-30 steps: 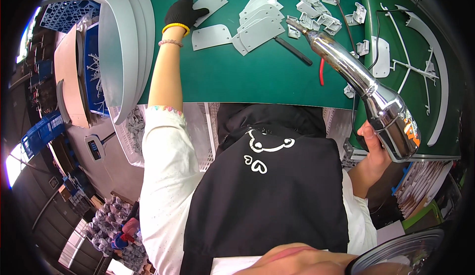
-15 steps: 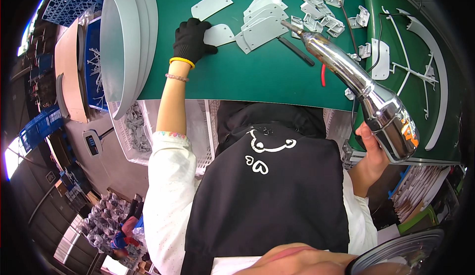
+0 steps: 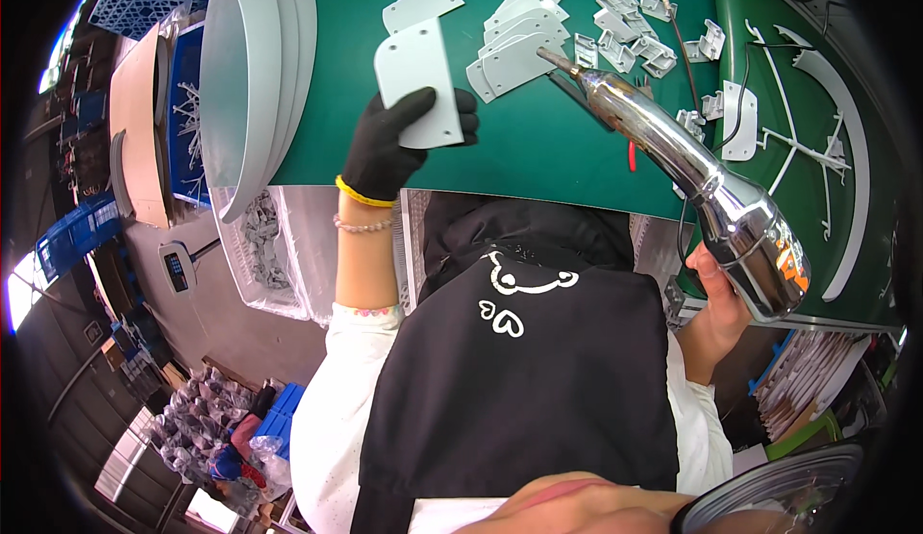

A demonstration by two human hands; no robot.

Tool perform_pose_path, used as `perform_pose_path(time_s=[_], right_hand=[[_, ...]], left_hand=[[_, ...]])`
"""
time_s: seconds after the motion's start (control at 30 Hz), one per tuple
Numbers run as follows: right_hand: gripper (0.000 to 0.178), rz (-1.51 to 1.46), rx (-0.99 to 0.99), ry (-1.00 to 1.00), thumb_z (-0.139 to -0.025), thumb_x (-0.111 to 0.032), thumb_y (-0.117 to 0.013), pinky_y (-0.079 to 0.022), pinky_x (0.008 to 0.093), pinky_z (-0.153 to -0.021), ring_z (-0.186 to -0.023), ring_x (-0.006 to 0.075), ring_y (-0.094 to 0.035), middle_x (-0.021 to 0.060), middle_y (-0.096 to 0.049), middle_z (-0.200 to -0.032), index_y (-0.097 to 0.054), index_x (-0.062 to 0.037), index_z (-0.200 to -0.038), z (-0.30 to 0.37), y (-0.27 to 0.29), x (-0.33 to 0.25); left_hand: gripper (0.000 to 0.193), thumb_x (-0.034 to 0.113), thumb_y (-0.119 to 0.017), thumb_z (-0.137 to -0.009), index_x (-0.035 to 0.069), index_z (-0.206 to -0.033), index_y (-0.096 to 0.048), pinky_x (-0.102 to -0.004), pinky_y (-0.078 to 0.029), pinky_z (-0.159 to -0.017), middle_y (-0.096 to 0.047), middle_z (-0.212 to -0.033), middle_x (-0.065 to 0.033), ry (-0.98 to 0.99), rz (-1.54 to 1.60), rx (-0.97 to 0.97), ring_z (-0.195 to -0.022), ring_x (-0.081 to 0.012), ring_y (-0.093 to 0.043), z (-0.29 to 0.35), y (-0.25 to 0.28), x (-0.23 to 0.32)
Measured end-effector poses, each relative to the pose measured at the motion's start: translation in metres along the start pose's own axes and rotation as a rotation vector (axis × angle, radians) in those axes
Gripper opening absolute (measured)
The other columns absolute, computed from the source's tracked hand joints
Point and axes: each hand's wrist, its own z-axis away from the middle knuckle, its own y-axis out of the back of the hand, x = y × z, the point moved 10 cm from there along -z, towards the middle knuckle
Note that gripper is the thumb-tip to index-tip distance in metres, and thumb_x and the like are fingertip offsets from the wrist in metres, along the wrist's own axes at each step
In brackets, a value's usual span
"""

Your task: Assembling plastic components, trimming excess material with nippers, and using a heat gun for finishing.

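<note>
My left hand point(image 3: 389, 145), in a black glove, is closed on a pale grey plastic plate point(image 3: 419, 77) with small holes, thumb across its face, raised above the green table. Behind it another such plate point(image 3: 423, 5) lies flat. My bare right hand point(image 3: 719, 294) grips a chrome heat gun point(image 3: 678, 145) by its rear end; its narrow nozzle points up and left over a fanned stack of matching plates point(image 3: 519, 63). Most fingers of that hand are hidden behind the gun.
Several small grey clips point(image 3: 625, 34) lie at the back right beside a thin rod point(image 3: 678, 34). Large curved grey panels point(image 3: 226, 82) stand on the table's left edge. Plastic frame pieces point(image 3: 793, 130) rest on a green surface at right. A crate point(image 3: 312, 246) sits below the table edge.
My left hand has lifted the plate off the table and brought it nearer to me, turning it upright. The heat gun has hardly moved.
</note>
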Motion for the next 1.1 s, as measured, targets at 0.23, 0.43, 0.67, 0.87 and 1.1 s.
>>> perform_pose_path(time_s=[0.23, 0.43, 0.67, 0.87, 1.1], right_hand=[[0.009, -0.212, 0.081, -0.114, -0.079, -0.001, -0.068, -0.051, 0.0364, -0.066, -0.069, 0.0241, -0.06, 0.0142, -0.063, -0.078, -0.065, 0.005, -0.085, 0.005, 0.015, 0.009], [0.008, -0.043, 0.018, 0.072, -0.08, -0.001, -0.068, -0.051, 0.0358, -0.067, -0.069, 0.0239, -0.061, 0.0138, -0.063, -0.077, -0.065, 0.0055, -0.084, 0.01, 0.01, -0.008], [0.01, 0.001, 0.06, -0.005, -0.079, 0.0, -0.07, -0.051, 0.0334, -0.07, -0.072, 0.0222, -0.063, 0.0134, -0.065, -0.079, -0.067, 0.0053, -0.087, 0.014, 0.008, -0.005], [0.013, -0.017, 0.069, 0.022, -0.077, 0.001, -0.072, -0.052, 0.0333, -0.071, -0.074, 0.0223, -0.064, 0.0133, -0.066, -0.08, -0.068, 0.0052, -0.089, 0.016, 0.014, 0.002], [0.014, -0.064, 0.094, -0.004, -0.077, 0.001, -0.072, -0.052, 0.0337, -0.071, -0.073, 0.0225, -0.064, 0.0134, -0.066, -0.081, -0.068, 0.0053, -0.089, 0.018, 0.016, 0.008]], left_hand=[[0.042, 0.013, -0.058, -0.09, -0.005, -0.126, -0.047, -0.0451, -0.056, -0.075, -0.066, -0.098, -0.0211, 0.046, 0.086, -0.136, -0.083, -0.0319, -0.067, 0.004, -0.046, -0.018], [0.041, 0.013, -0.059, -0.089, -0.004, -0.125, -0.049, -0.0434, -0.057, -0.075, -0.066, -0.098, -0.0201, 0.115, 0.074, -0.135, -0.083, -0.03, -0.067, 0.003, -0.059, -0.029], [0.036, 0.017, -0.062, -0.089, -0.005, -0.117, -0.055, -0.0371, -0.057, -0.073, -0.068, -0.097, -0.0176, 0.121, -0.095, -0.062, -0.083, -0.0257, -0.068, 0.01, -0.073, -0.028], [0.031, 0.018, -0.062, -0.09, -0.005, -0.109, -0.06, -0.0333, -0.056, -0.075, -0.069, -0.095, -0.0146, 0.093, -0.201, -0.035, -0.082, -0.0218, -0.068, 0.011, -0.075, -0.028], [0.031, 0.019, -0.061, -0.091, -0.006, -0.109, -0.061, -0.0324, -0.056, -0.075, -0.07, -0.094, -0.0134, 0.065, -0.291, 0.0, -0.082, -0.0197, -0.068, 0.011, -0.074, -0.026]])
